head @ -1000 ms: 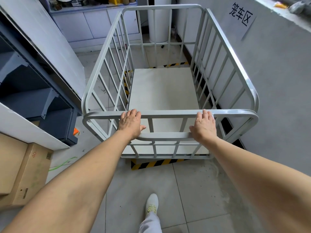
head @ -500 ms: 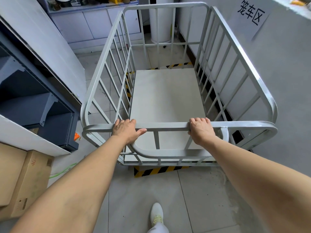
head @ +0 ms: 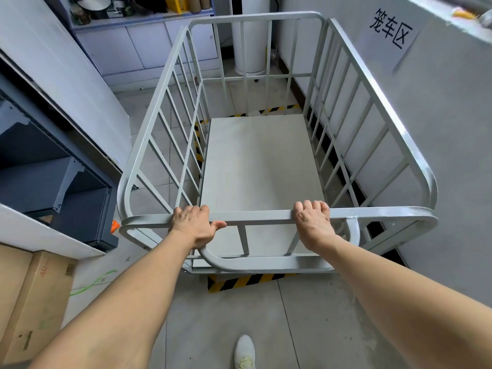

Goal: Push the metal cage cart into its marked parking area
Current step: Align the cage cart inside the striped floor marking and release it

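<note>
Both hands have shifted up from the lower looped handle [head: 266, 263] onto the top rail [head: 255, 216] since 1.0 s ago. The cart fills more of the view.

Surroundings: grey tiled floor [head: 226, 315]; grey wall [head: 452, 129] along the right.

Metal cage cart [head: 262, 161]: pale grey painted steel tube, four sides of upright bars, rounded corners, flat light deck with nothing on it. Its right side runs just beside the wall, and I cannot tell if they touch. The near side carries the top rail, with the looped handle lower and projecting toward the person. The cart stands over the taped rectangle, with the near end just above the near tape strip.

Dark blue shelving unit [head: 53, 169] stands at left, apart from the cart's left side. A cardboard box [head: 34, 302] sits at lower left.

Left hand [head: 194, 225]: fingers [head: 190, 209] curled over the top rail near its left end, thumb pointing right along the rail's near face. Right hand [head: 312, 225]: fingers [head: 311, 205] curled over the same rail right of centre. Both grip it.

Black-and-yellow hazard tape: one strip [head: 239, 282] shows on the floor under the near edge, another [head: 277, 109] beyond the far edge of the deck, and a third [head: 198, 145] along the left of the deck.

Paper sign [head: 391, 31] on the wall reads 笼车区.

White shoe [head: 244, 351] at bottom centre. Green cable [head: 93, 284] lies on the floor beside the box.
</note>
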{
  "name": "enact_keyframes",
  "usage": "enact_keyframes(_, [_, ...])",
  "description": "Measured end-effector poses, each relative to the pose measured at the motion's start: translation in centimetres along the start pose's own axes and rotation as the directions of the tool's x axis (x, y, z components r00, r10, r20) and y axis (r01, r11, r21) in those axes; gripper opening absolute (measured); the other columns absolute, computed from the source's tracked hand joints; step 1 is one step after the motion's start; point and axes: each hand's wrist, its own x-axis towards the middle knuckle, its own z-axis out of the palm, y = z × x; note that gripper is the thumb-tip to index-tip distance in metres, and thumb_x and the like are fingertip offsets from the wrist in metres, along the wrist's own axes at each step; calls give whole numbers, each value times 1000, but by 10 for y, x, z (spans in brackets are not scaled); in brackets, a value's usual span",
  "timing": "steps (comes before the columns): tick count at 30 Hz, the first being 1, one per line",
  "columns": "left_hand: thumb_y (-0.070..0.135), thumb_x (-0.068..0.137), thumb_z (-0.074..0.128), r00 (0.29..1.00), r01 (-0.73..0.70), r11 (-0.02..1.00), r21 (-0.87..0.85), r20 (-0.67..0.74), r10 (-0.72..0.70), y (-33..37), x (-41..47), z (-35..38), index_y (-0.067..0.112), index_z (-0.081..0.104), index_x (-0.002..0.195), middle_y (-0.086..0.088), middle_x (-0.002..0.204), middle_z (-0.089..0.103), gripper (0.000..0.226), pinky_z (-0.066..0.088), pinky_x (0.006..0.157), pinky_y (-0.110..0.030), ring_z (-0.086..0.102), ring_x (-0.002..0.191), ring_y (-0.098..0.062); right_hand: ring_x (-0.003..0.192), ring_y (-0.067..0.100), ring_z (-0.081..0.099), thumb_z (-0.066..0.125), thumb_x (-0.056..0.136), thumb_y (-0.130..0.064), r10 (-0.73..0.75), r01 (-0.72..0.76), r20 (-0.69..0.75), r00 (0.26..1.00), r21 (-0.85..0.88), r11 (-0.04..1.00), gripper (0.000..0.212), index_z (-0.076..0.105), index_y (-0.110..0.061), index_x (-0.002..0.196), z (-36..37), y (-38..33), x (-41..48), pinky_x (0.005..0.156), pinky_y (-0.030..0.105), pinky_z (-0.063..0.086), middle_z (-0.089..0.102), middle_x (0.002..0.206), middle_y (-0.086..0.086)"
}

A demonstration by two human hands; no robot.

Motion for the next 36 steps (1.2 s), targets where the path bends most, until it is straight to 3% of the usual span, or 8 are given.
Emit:
enact_keyframes(26, [67, 91, 28, 996, 80, 992, -101, -35, -84, 78, 20, -17, 7, 48, 130, -15, 133, 55, 74, 28, 109, -44, 46, 127, -31, 107, 28, 45, 42, 76, 10, -63, 60, -43, 997, -66, 996, 42, 44, -14, 110, -3, 85, 38, 109, 37, 22, 49, 109, 6])
enact_keyframes(36, [68, 91, 27, 994, 85, 990, -117, -54, -92, 110, 37, -30, 7, 49, 130, -14, 134, 54, 75, 30, 107, -44, 46, 127, -30, 109, 28, 45, 42, 78, 8, -50, 56, 51, 997, -131, 990, 40, 44, -12, 112, -16, 117, 61, 106, 36, 27, 49, 113, 7])
